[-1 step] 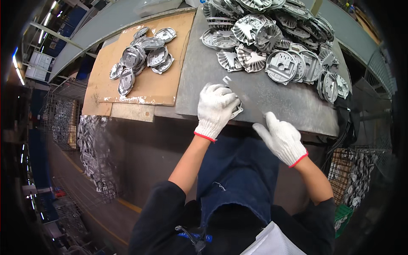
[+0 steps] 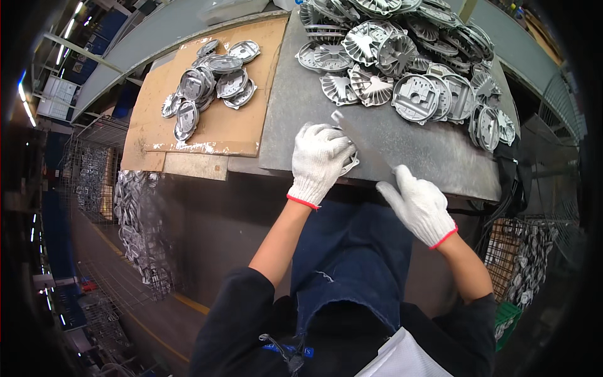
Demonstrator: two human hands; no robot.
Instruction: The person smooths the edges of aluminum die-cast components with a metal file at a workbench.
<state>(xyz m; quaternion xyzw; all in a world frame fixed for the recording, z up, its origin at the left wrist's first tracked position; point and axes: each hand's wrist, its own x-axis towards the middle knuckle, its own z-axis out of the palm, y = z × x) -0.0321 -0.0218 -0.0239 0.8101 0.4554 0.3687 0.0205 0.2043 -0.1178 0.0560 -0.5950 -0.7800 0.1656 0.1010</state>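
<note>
My left hand (image 2: 319,156), in a white knit glove with a red cuff, is closed on a round cast-metal part (image 2: 350,164) at the table's front edge. Most of that part is hidden under the glove; only its right rim shows. To the right, my gloved right hand (image 2: 417,204) grips the near end of a long flat metal file (image 2: 370,149). The file slants away to the far left, its bright far end beside my left fingers. Motion blurs the blade, and whether it touches the part I cannot tell.
A large heap of cast-metal parts (image 2: 396,53) covers the far right of the grey metal table (image 2: 295,88). Several similar parts (image 2: 201,81) lie on a cardboard sheet (image 2: 220,132) at the left. Wire cages (image 2: 141,226) with metal pieces stand below on both sides.
My right hand has shifted very slightly to the right with the file. My left hand and the part stay where they were.
</note>
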